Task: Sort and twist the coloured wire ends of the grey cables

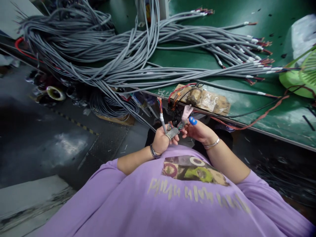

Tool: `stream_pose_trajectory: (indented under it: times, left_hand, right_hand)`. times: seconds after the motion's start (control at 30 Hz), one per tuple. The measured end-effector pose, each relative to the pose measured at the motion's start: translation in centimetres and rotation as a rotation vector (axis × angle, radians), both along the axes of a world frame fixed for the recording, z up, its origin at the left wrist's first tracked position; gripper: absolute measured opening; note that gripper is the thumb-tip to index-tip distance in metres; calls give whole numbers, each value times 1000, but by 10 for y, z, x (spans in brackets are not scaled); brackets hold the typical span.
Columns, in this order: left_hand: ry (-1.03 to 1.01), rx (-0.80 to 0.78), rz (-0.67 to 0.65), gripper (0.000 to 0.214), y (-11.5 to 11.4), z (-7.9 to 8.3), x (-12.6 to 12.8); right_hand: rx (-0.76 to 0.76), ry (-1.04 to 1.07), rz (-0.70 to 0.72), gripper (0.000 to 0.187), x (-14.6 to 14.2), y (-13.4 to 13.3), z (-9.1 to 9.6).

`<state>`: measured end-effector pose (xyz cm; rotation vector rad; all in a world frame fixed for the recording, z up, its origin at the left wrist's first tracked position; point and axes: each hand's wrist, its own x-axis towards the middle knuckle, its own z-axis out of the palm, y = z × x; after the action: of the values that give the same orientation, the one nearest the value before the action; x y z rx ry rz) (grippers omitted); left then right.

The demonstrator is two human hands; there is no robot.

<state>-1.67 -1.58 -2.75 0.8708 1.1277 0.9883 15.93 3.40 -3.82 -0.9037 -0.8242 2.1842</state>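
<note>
Close to my body, my left hand (pixel 161 140) is closed around a grey cable (pixel 163 125). Its stripped end points up, with a white band and thin coloured wires (pixel 160 106). A grey flat piece (pixel 172 133) with short thin wires lies across the fingers of the same hand. My right hand (pixel 197 131), with a blue cover (pixel 193 120) on the thumb, pinches thin wires beside that piece. From between its fingers a pale pink flat thing (pixel 187 112) sticks up; its kind is unclear.
A large bundle of grey cables (pixel 98 49) lies over the green table (pixel 197 10). A stained wooden block (pixel 202 98) sits at the table's edge, near red and black leads. At right are a light green fan (pixel 300 72) and a plastic bag (pixel 304 36). Coiled cable (pixel 111 105) lies below.
</note>
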Motion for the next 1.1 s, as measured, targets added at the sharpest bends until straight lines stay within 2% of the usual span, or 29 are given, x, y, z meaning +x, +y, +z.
stream_pose_trajectory:
  times: [0.13,0.3,0.33,0.4,0.5,0.63,0.8,0.93,1.1]
  left_hand:
    - [55,20,-67,41,1,1,1]
    - [109,-75,-349,38,7,8,4]
    - [110,-94,-372,37,8,8,4]
    - [99,-98,-326,37,10,7,3]
    - [57,-77,-142,40,10,3,3]
    - [2,-77,12,43,11,0,6]
    - [-9,-57,-44,42,11,-2,7]
    - [10,-16,-110,41,9,-5,4]
    - [3,20,7,42,8,-4,5]
  right_hand:
    - [111,-104,-5,38,4,-1,6]
    - [218,-145,5,30,0,-3,13]
    - [220,-145,-1,30,0,-4,13]
    - [204,-141,-63,32,1,-5,10]
    - [116,-111,-156,38,6,-6,2]
    - [44,-79,-141,44,6,-13,-3]
    - [213,-128,-289,37,-10,-20,-2]
    - [255,-164,-339,32,-18,-19,3]
    - [223,-163,-398,26,-20,-21,6]
